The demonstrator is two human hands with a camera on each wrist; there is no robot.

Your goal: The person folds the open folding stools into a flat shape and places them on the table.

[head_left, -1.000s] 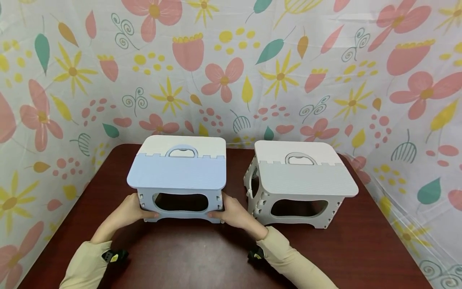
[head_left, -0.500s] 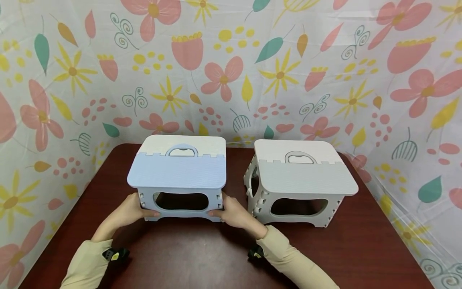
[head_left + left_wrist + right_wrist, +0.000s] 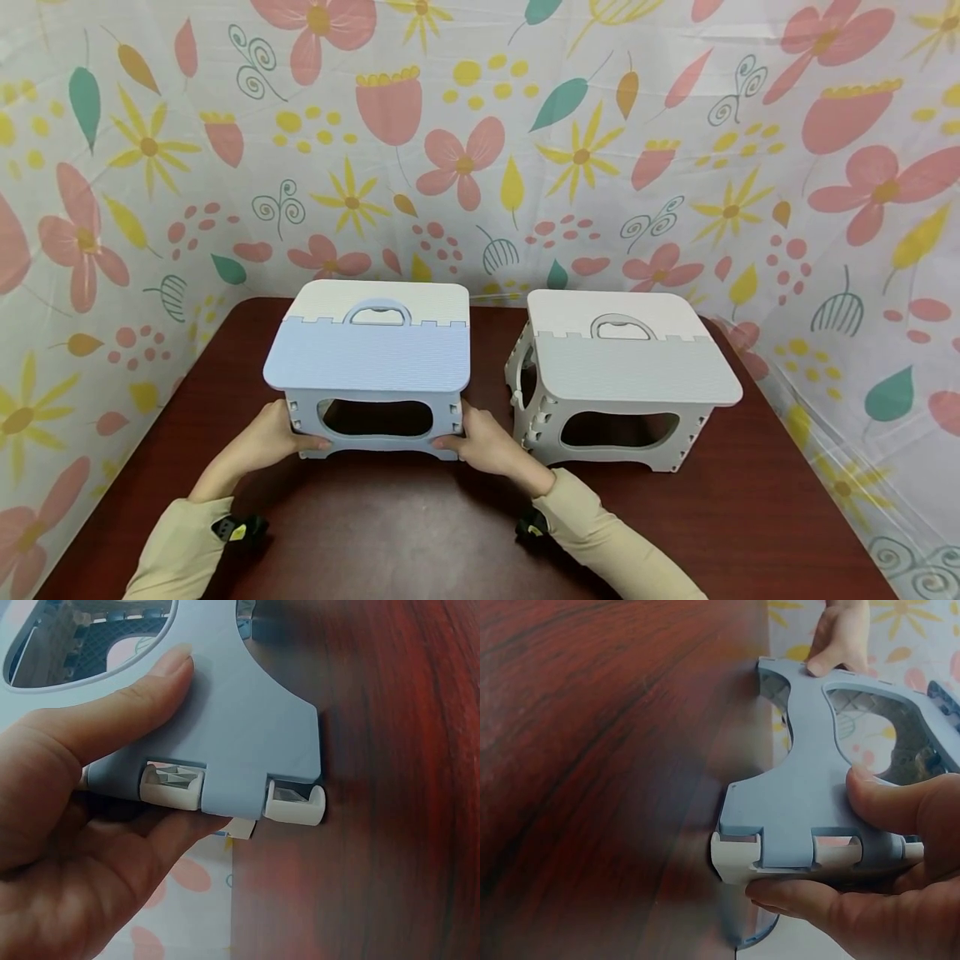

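A blue and white folding step stool stands unfolded on the left half of the table, its carry handle lying in the middle of the top. My left hand grips its left front leg, thumb across the front panel and fingers behind the hinged edge, as the left wrist view shows. At the opposite front corner my right hand holds the leg likewise; in the right wrist view the thumb lies on the blue panel and the fingers curl beneath. Some fingertips are hidden behind the stool.
A grey and white folding step stool stands unfolded to the right, a short gap from the blue one. Both are on a dark red-brown wooden table. Behind and beside it hangs a flower-patterned curtain.
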